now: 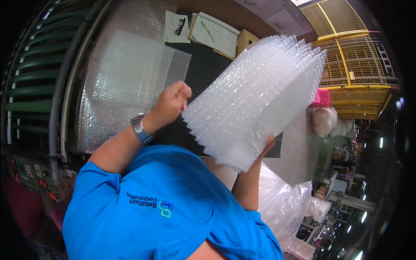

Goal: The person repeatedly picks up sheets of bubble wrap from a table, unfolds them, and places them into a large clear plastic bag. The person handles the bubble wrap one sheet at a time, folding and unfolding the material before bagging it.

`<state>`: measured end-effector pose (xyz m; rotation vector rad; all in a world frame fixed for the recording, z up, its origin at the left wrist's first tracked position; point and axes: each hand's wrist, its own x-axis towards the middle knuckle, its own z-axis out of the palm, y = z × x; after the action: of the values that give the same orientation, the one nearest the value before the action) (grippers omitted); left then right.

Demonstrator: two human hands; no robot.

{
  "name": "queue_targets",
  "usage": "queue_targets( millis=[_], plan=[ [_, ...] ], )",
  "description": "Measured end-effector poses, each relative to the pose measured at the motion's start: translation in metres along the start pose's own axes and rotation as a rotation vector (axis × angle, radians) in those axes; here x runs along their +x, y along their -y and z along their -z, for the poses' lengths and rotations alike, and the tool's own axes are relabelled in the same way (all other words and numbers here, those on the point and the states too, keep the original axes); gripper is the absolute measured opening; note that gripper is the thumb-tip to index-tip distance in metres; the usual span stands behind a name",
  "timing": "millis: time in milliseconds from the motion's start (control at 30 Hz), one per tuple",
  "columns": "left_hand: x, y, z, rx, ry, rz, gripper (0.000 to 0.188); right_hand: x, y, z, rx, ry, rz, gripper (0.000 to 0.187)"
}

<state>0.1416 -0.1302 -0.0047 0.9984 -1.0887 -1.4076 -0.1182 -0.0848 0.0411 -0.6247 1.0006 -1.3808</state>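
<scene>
A thick fanned stack of clear bubble wrap sheets (pixel 260 95) is held up at a tilt in front of me, right of centre. My right hand (pixel 269 144) grips its lower right edge; the thumb shows, while the stack hides most of the fingers. Close beside the stack's left corner is my left hand (pixel 173 100), its fingers curled in a loose fist with nothing visible in them. To the left, another pile of bubble wrap sheets (pixel 130 69) lies flat on the work surface.
A dark table top (pixel 197 69) lies beneath the stack. At its far side are a paper with black glasses (pixel 180 27), a clipboard with a green pen (pixel 212 34) and a cardboard box (pixel 246 41). Green rollers (pixel 37 78) run along the left. Yellow mesh fencing (pixel 346 52) and plastic-wrapped goods (pixel 281 199) stand right.
</scene>
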Motion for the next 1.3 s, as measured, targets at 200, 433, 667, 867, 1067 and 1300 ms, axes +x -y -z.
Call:
queue_targets(
  millis=[200,433,667,867,1067,1300],
  plan=[
    [0.001,-0.003,0.013,-0.11,-0.027,0.016,0.037,-0.004,0.005,-0.003,-0.062,-0.071,0.066,0.107],
    [-0.016,-0.001,0.008,0.374,0.286,-0.064,0.043,-0.002,0.006,-0.009,-0.066,-0.051,0.092,0.102],
    [-0.015,0.012,-0.009,-0.517,0.109,0.223,0.031,0.002,0.002,-0.013,-0.042,-0.062,0.119,0.099],
    [-0.001,0.007,0.005,-0.921,0.066,0.326,0.026,0.0,0.008,-0.021,-0.027,-0.026,0.08,0.099],
    [0.001,-0.011,0.009,-0.078,0.017,-0.038,0.03,-0.002,0.002,-0.012,-0.064,-0.011,0.115,0.094],
    [-0.008,-0.007,0.001,0.15,0.2,-0.275,0.038,-0.002,-0.002,-0.006,-0.037,-0.033,0.038,0.099]
  ],
)
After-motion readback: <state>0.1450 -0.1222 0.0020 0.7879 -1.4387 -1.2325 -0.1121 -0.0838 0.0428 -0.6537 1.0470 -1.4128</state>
